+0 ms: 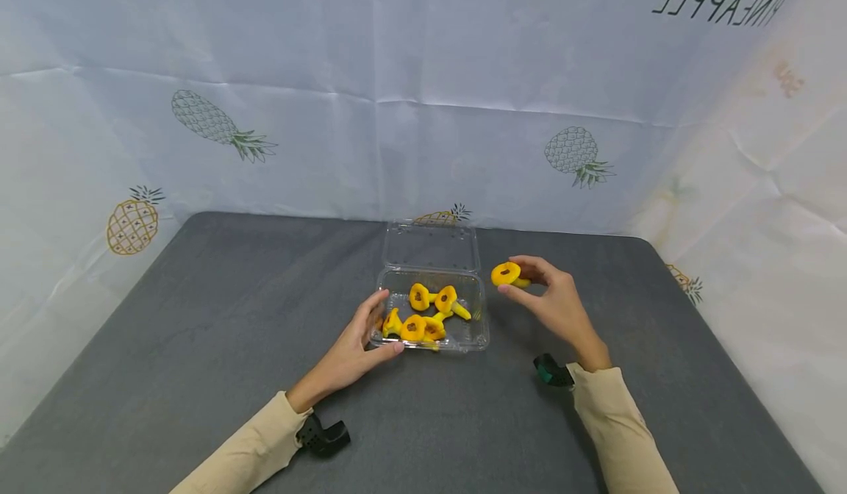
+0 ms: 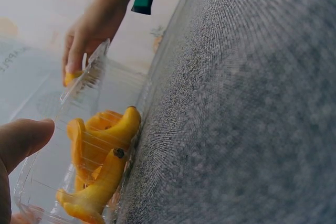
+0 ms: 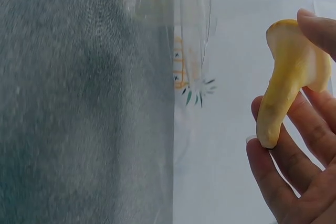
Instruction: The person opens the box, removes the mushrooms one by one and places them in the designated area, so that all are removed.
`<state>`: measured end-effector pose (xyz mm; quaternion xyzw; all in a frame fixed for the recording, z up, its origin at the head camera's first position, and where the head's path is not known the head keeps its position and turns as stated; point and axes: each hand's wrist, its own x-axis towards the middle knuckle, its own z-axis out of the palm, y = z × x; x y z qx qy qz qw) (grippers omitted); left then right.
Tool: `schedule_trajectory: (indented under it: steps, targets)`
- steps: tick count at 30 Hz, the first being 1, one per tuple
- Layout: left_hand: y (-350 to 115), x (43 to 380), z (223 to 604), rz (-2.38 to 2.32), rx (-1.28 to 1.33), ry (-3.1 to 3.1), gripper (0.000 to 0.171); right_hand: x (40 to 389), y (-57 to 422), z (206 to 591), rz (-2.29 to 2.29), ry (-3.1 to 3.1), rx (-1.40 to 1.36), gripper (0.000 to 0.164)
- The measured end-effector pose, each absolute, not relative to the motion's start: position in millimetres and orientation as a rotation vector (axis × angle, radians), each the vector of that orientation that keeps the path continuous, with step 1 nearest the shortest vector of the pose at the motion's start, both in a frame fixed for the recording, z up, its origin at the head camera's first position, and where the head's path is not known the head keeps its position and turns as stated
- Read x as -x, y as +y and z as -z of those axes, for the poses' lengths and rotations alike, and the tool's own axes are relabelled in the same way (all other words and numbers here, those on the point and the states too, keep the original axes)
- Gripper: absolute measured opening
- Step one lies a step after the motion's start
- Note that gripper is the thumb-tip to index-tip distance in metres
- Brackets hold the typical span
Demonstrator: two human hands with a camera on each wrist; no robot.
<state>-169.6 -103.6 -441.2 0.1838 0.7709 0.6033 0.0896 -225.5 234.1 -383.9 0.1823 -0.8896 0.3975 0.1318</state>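
Observation:
A yellow mushroom (image 1: 506,273) is held by my right hand (image 1: 556,301), raised to the right of a clear plastic clamshell container (image 1: 481,314). In the right wrist view, the thumb and fingers pinch this mushroom (image 3: 286,77) by its cap, and its pale stem points down. Several more yellow mushrooms (image 1: 413,328) lie inside the container, most of them along its front and left. My left hand (image 1: 345,356) grips the container's front left corner, thumb at the front rim and fingers along the left side. Through the clear wall, mushroom stems (image 2: 107,177) show in the left wrist view.
The container's lid (image 1: 430,249) stands open at the back, hinged to the base. A dark grey cloth covers the table (image 1: 265,295). Behind it hangs a pale curtain (image 1: 410,163) printed with pineapples. Black wrist mounts (image 1: 323,437) sit under both sleeves.

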Motion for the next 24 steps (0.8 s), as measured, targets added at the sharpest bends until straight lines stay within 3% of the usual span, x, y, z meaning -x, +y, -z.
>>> schedule_trajectory:
  steps: [24]
  targets:
    - [-103, 169, 441, -1.805, -0.495, 2.295, 0.092, 239, 264, 406, -1.206, -2.662, -0.370, 0.050]
